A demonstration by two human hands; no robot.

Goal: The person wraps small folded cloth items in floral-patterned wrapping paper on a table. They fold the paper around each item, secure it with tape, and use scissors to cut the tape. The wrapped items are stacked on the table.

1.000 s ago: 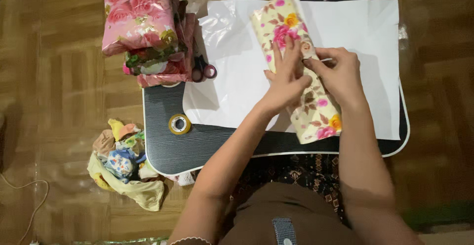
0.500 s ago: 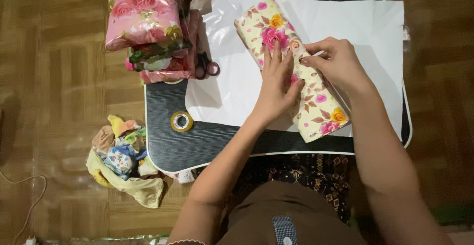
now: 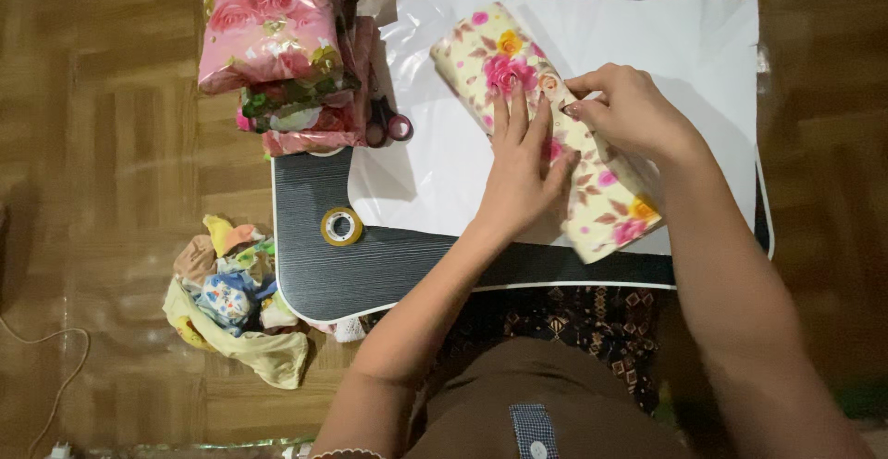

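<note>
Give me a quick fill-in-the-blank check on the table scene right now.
1. Both hands rest on the ____-patterned parcel.
2. The parcel lies on a sheet of ____ paper.
3. The tape roll sits on the ____ tabletop.
4. The left hand presses the parcel with fingers ____.

Missing words: flower; white; black; flat

A wooden parquet floor fills the view, its small blocks laid in alternating squares with a soft warm sheen from overhead light. On it stands a low bench with a dark, finely grained top and a pale rounded rim (the corners are curved). A thin cord trails over the floor at the lower left. No walls or windows are visible.
</note>
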